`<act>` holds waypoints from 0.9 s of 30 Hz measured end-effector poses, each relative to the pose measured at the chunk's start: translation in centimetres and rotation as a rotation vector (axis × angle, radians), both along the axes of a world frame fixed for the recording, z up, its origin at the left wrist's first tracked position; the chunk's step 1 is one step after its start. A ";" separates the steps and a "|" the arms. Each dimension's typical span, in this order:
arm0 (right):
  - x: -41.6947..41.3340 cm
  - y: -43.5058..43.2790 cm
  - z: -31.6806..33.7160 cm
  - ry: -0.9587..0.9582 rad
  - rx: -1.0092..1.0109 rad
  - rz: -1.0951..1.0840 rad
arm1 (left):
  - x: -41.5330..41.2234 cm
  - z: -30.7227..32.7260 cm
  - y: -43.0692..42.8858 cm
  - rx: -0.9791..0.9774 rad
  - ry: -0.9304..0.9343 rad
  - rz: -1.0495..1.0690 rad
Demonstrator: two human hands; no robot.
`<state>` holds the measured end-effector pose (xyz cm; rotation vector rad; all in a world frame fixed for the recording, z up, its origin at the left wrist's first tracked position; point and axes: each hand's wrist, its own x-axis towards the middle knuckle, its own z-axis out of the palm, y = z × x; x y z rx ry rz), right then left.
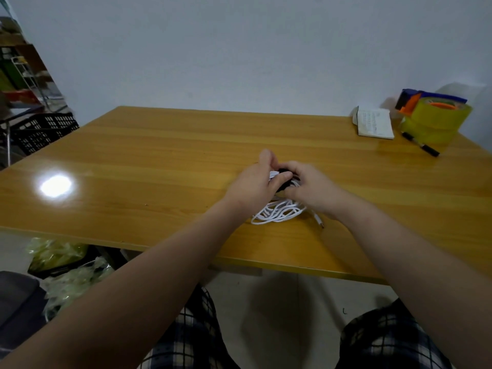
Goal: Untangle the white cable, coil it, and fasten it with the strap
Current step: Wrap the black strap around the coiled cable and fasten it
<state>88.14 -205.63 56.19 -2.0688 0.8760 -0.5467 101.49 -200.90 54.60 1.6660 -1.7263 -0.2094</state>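
While both my hands meet over the middle of the wooden table (pixel 159 155), the white cable (pixel 277 213) lies partly under them and partly toward me, its loose loops spilling out on the tabletop just below my wrists. My left hand (pixel 253 183) has its fingers curled, and a small white bend of the cable shows pinched between thumb and forefinger at the far end of the bundle. My right hand (pixel 312 189) sits right against it, fingers bent down over the black strap (pixel 285 171), which shows as a dark patch between the two hands where the bundle is gathered; how far the strap wraps round I cannot tell, because my fingers cover it. One cable end with its connector (pixel 320 223) pokes out on the table beside my right wrist. At the far right corner, well apart from my hands, stand yellowish tape rolls (pixel 436 123), a black marker (pixel 420 147) and a small white booklet (pixel 375 125).
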 end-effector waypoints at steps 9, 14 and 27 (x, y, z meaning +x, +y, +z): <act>-0.4 0.2 -0.8 -0.146 0.246 -0.091 | 0.4 0.4 1.0 0.017 -0.250 -0.082; -0.4 0.1 -1.0 -0.209 0.278 -0.128 | 1.1 -0.1 0.8 0.090 -0.019 -0.122; -0.3 -0.7 -1.2 0.019 -0.240 -0.099 | 1.1 0.0 0.3 0.267 0.522 -0.057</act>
